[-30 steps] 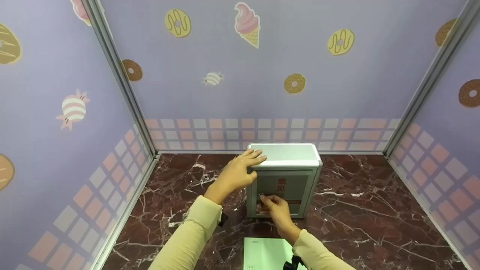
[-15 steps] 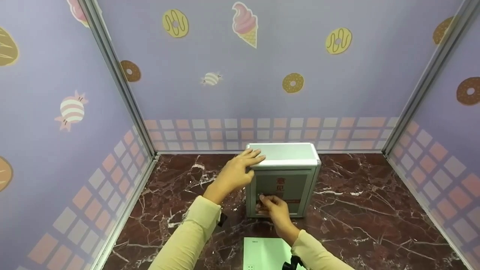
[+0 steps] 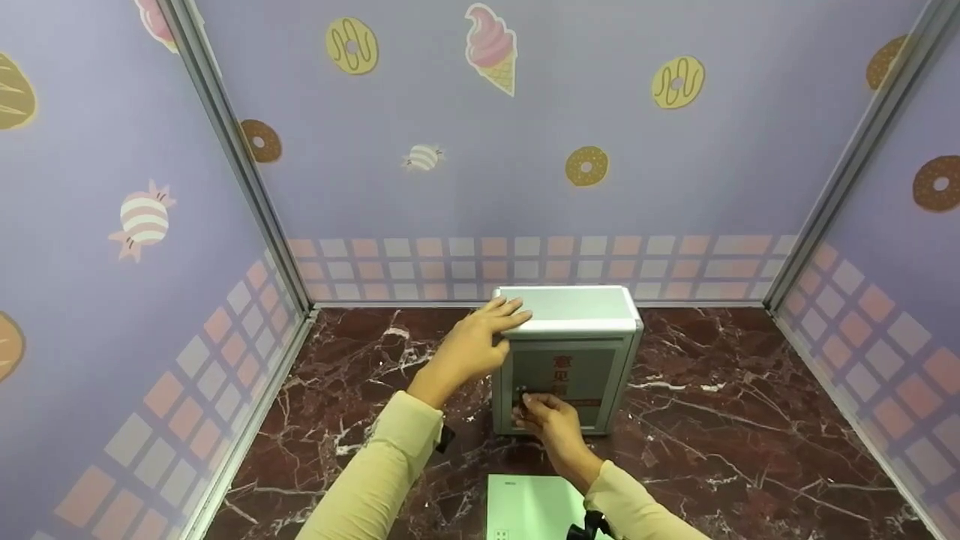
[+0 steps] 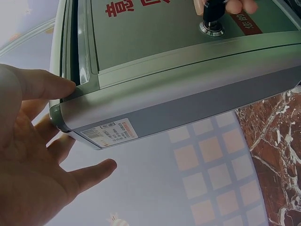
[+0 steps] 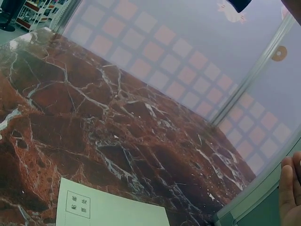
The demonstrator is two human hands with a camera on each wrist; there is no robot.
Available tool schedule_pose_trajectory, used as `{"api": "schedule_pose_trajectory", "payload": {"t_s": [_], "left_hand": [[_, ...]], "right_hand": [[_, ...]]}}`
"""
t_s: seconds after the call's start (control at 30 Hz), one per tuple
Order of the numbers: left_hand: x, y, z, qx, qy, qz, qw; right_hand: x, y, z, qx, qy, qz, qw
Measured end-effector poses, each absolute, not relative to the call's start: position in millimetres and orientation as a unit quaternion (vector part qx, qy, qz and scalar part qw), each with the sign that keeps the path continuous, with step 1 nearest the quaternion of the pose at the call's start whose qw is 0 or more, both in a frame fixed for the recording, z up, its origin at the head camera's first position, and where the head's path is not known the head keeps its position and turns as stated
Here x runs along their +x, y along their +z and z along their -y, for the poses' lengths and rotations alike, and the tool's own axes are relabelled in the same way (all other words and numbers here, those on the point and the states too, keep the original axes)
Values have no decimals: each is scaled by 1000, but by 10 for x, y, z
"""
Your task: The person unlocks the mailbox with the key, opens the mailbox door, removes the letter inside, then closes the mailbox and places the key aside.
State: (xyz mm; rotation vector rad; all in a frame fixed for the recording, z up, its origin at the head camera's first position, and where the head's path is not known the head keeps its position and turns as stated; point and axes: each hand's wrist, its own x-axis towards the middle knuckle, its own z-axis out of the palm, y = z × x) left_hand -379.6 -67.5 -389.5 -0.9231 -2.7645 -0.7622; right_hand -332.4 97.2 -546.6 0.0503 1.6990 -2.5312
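A silver-grey suggestion box [image 3: 577, 307] with red lettering on its front door stands upright on the marble-patterned tabletop [image 3: 720, 420]. My left hand [image 3: 469, 345] rests on its upper left corner, fingers spread over the top and thumb against the front frame. Low on the door's left side, my right hand [image 3: 555, 424] pinches a black-headed key. In the left wrist view the key [image 4: 214, 10] sits in a round metal lock [image 4: 211, 29]. Only part of the right hand [image 5: 289, 188] shows at the edge of the right wrist view, where the key is hidden.
A pale green-looking envelope [image 3: 529, 499] lies in front of the box, partly under my right forearm. Purple walls [image 3: 480, 202] with sweets and checks enclose the tabletop at the back and both sides. A barcode label [image 4: 110, 132] is on the box's side.
The fingertips of my right hand have shifted slightly down at the lock, and more of the lock shows. My left hand and the box stay in place.
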Motion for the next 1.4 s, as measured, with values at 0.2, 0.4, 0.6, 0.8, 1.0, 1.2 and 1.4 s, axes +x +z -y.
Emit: {"api": "schedule_pose_trajectory", "payload": {"t_s": [0.2, 0.4, 0.6, 0.8, 1.0, 1.2, 1.4], "left_hand": [[-3787, -3871, 656, -309, -250, 916, 66], [-3778, -3875, 661, -307, -250, 916, 65], [-3789, -3886, 669, -306, -251, 916, 62], [-3806, -3892, 677, -307, -250, 916, 65], [-3805, -3899, 679, -310, -249, 915, 70], [-3791, -3898, 681, -308, -246, 916, 71], [-3787, -3891, 679, -307, -243, 917, 74]], "right_hand": [[-3338, -5461, -962, 38, -840, -540, 34], [-3335, -5468, -949, 46, -835, -548, 27], [-3330, -5461, -907, 65, -832, -550, -2], [-3357, -5479, -868, 69, -814, -575, -41], [-3361, -5478, -803, 78, -799, -590, -80], [-3327, -5435, -744, 82, -781, -608, -118], [-3333, -5434, -733, 78, -778, -611, -127]]}}
